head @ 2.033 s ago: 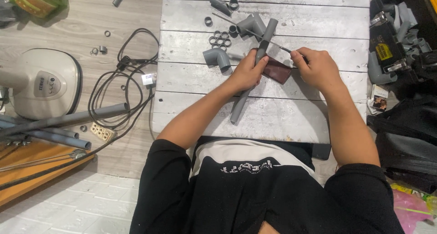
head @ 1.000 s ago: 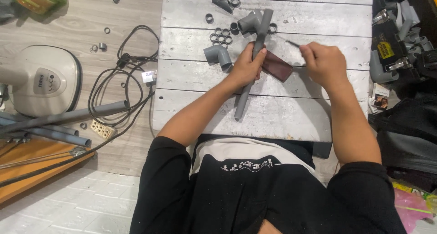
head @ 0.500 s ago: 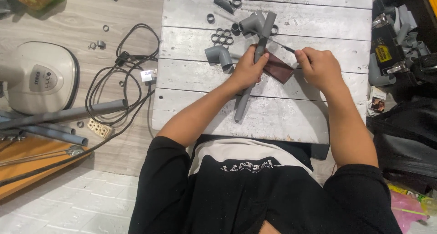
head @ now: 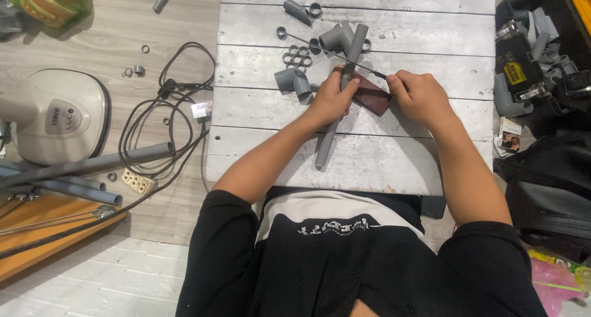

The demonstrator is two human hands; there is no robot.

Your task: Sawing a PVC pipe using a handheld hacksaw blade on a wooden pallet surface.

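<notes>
L hand [head: 331, 98] fingers clamped on grey pipe [head: 337, 101] over brown block [head: 372, 95], R hand [head: 418, 97] pinching what looks like a thin blade [head: 345, 59]

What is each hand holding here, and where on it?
Left hand pins the grey pipe near its middle, against the brown block. Right hand holds the thin saw blade at its near end.

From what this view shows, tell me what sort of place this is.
Probably a home workshop set up on the floor: a whitewashed wooden plank board strewn with grey plastic pipe fittings, long grey plastic pipes lying alongside, and an open black toolbox.
</notes>
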